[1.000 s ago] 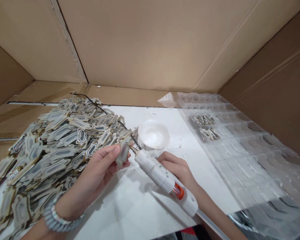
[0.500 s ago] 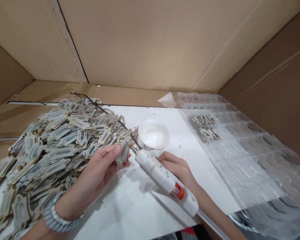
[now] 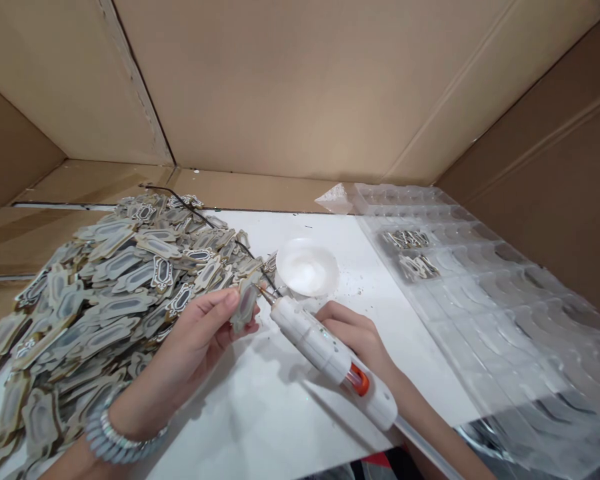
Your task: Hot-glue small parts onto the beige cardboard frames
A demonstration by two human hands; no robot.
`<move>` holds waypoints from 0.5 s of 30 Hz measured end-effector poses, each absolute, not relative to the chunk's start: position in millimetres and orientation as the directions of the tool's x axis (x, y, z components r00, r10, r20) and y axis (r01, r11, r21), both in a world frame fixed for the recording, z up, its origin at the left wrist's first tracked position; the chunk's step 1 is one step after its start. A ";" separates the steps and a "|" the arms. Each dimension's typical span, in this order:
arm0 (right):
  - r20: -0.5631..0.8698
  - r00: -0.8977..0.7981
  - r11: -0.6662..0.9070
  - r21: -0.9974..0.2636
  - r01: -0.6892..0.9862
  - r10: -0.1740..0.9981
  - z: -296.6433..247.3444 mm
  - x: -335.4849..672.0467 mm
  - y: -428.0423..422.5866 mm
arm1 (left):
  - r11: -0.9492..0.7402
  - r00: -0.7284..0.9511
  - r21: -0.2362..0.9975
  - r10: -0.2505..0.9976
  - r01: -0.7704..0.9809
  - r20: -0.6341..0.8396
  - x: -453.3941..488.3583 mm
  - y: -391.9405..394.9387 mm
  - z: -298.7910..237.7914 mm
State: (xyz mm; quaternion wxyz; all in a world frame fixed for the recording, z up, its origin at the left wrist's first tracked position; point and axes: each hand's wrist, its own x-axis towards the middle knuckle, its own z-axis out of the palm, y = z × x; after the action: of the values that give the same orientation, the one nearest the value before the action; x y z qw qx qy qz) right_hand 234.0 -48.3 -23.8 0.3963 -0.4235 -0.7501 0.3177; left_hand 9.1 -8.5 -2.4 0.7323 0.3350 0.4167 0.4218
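My left hand (image 3: 193, 350) pinches one flat grey ornate piece (image 3: 245, 305) upright between thumb and fingers, just above the white board (image 3: 280, 413). My right hand (image 3: 357, 337) grips a white glue gun (image 3: 330, 357) with an orange trigger. Its metal nozzle points up-left and touches the upper edge of the held piece. A large pile of the same grey pieces (image 3: 105, 293) lies to the left.
A small white dish (image 3: 307, 267) sits behind the gun's tip. A clear plastic blister tray (image 3: 505, 313) fills the right side, with two filled pockets (image 3: 413, 253) near its far end. Cardboard walls enclose the back and both sides. A black cord (image 3: 200, 220) crosses the pile.
The nozzle has moved slightly along the top edge of the held piece. Both hands stay almost where they were.
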 end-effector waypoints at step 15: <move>0.419 -0.227 0.477 -0.780 0.405 0.879 -22.6 234.3 -45.9 | 0.370 0.337 0.906 0.896 -0.204 -0.290 10.4 -10.8 -5.9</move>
State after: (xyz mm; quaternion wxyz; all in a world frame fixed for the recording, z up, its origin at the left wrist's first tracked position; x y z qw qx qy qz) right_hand 234.3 -45.9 -22.6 0.4433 -0.4359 -0.7361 0.2675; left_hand 10.4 -10.8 -5.9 0.7098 0.4060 0.4258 0.3875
